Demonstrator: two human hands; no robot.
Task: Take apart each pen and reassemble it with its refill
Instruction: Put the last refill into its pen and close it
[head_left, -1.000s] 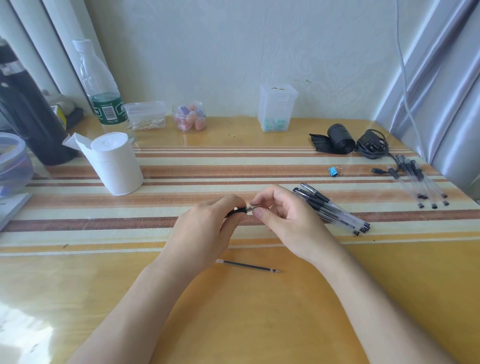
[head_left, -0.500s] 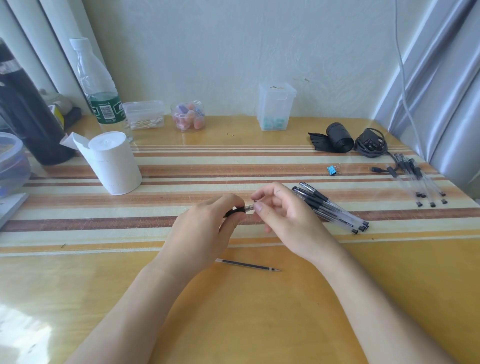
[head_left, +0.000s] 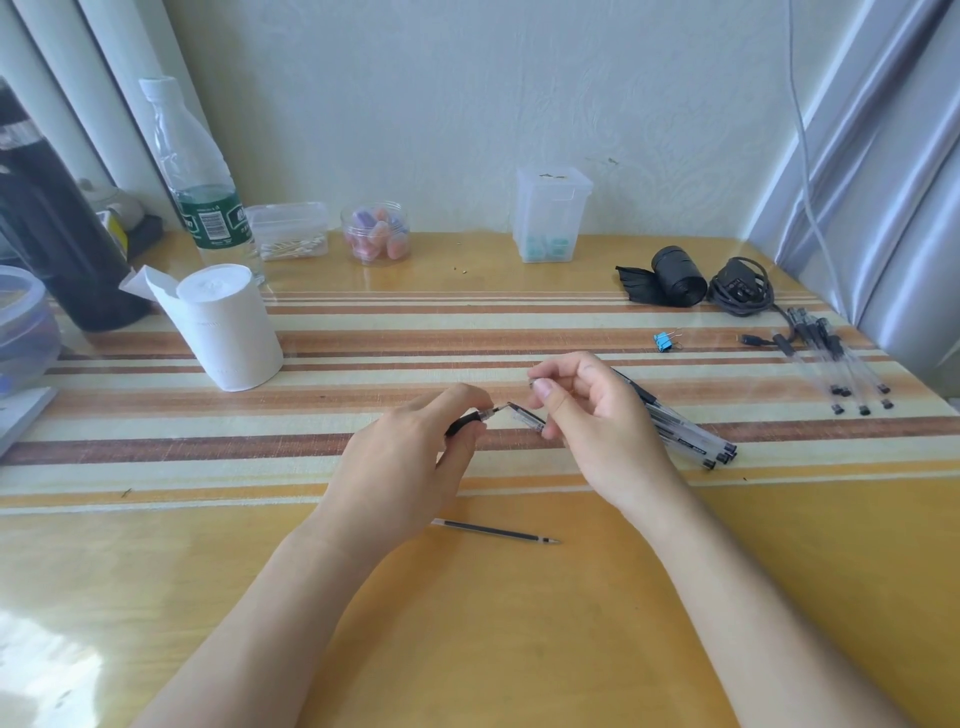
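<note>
My left hand (head_left: 405, 462) grips the black grip section (head_left: 462, 423) of a pen, its clear threaded end pointing right. My right hand (head_left: 602, 431) holds the clear pen barrel (head_left: 525, 418) in its curled fingers, tilted and just apart from the grip section. Thumb and forefinger pinch something small that I cannot make out. A loose refill (head_left: 498, 531) lies on the table in front of my hands. A pile of several whole pens (head_left: 691, 436) lies behind my right hand. Several more pens (head_left: 847, 364) lie at the far right.
A tissue roll (head_left: 223, 327) stands at the left, with a water bottle (head_left: 202, 182), clear boxes and a jar (head_left: 376, 239) along the wall. A blue binder clip (head_left: 665, 341), a black roll (head_left: 675, 275) and a coiled cable (head_left: 740, 286) lie at the back right.
The two hands were together at the pen's joint. Now the barrel has come off the grip section and my right hand has moved up and to the right.
</note>
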